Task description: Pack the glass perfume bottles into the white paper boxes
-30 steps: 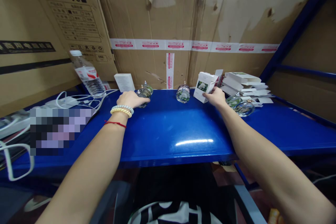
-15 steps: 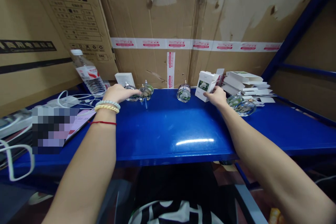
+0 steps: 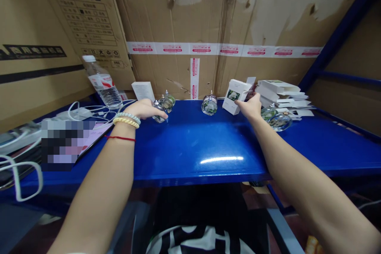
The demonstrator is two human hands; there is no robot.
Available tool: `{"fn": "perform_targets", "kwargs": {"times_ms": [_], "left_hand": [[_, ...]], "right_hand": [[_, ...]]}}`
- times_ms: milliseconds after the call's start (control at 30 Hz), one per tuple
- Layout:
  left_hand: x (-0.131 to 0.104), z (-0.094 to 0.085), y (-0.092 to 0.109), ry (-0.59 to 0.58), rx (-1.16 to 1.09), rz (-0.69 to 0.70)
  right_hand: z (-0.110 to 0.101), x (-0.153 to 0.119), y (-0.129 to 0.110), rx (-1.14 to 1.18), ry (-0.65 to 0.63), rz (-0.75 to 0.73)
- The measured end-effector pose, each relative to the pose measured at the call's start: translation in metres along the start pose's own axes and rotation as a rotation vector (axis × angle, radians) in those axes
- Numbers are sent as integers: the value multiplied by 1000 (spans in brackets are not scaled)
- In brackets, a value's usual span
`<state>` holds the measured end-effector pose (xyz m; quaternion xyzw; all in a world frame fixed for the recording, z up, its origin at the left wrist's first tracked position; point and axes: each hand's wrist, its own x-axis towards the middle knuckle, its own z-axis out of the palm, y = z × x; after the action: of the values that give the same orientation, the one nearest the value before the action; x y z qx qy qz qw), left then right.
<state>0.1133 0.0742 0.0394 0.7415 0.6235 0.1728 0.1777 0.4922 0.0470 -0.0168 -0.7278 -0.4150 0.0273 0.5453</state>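
Two bare forearms reach forward over a glossy blue table point(image 3: 184, 143); clock positions are from the wearer's viewpoint, with 12 o'clock straight ahead. The left hand point(image 3: 142, 109), at about 11 o'clock, holds a small glass bottle point(image 3: 158, 113); its thumb crosses the front while its other fingers are mostly hidden. Two bracelets and a red cord point(image 3: 120, 139) circle that wrist.

The right hand point(image 3: 251, 107), at about 1 o'clock, grips a white box point(image 3: 233, 97) by its right edge, thumb in front. The box stands slightly tilted, shows a white flower on its front, and has a flap sticking out on the right.

Just beyond the bottle in the left hand are two more glass bottles point(image 3: 166, 104). Near 12 o'clock, another pair of bottles point(image 3: 210, 107) stands one behind the other. At about 11 o'clock, behind the left hand, is a second white carton point(image 3: 143, 90), and farther left a clear water bottle point(image 3: 104, 87) leaning in view. White cables point(image 3: 80, 113) and a flat item, largely blurred out point(image 3: 97, 133), lie toward 10 o'clock.

Between 1 and 2 o'clock, beside the right forearm, are more glass bottles point(image 3: 281, 122), with stacked white cartons point(image 3: 282, 95) behind. Brown cardboard point(image 3: 172, 20) backs the table.
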Motion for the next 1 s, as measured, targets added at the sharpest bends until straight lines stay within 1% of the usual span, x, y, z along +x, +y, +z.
{"fn": "perform_targets", "kwargs": {"times_ms": [67, 100, 200, 267, 300, 333, 367, 400, 467, 533, 567, 600, 667, 733, 800, 867, 933, 1000], "left_hand": [[-4, 3, 10, -100, 48, -30], [-5, 4, 13, -143, 55, -10], [-5, 12, 17, -209, 14, 138], [-4, 18, 19, -256, -50, 208], [-3, 23, 21, -287, -94, 240], [-3, 27, 22, -324, -141, 271], [-2, 32, 24, -361, -189, 299], [-2, 37, 26, -397, -235, 326], [-1, 46, 30, -463, -333, 368], [0, 54, 33, -516, -426, 393], [1, 57, 34, -535, -459, 398], [1, 60, 36, -549, -487, 399], [1, 64, 38, -573, -545, 396], [1, 68, 40, -617, -612, 401], [0, 73, 42, -675, -677, 416], [-1, 79, 45, -714, -722, 426], [-2, 84, 49, -726, -742, 435], [-3, 84, 52, -727, -725, 465]], "right_hand": [[-2, 1, -2, 10, 80, -63], [-3, 1, -3, 4, 135, -114], [-7, -3, -10, -10, 297, -318], [-7, -11, -16, 24, 324, -430], [-6, -16, -20, 61, 298, -470], [-5, -21, -24, 103, 244, -504], [-2, -28, -27, 146, 161, -534], [1, -34, -31, 188, 53, -560], [7, -46, -35, 250, -202, -615], [12, -57, -38, 270, -449, -674], [14, -61, -40, 271, -553, -702], [15, -65, -40, 267, -642, -728], [17, -71, -42, 255, -777, -774], [18, -74, -44, 238, -860, -823], [19, -76, -45, 204, -902, -874], [20, -75, -44, 161, -915, -904], [21, -73, -43, 131, -911, -905], [20, -70, -42, 125, -903, -883]]}}
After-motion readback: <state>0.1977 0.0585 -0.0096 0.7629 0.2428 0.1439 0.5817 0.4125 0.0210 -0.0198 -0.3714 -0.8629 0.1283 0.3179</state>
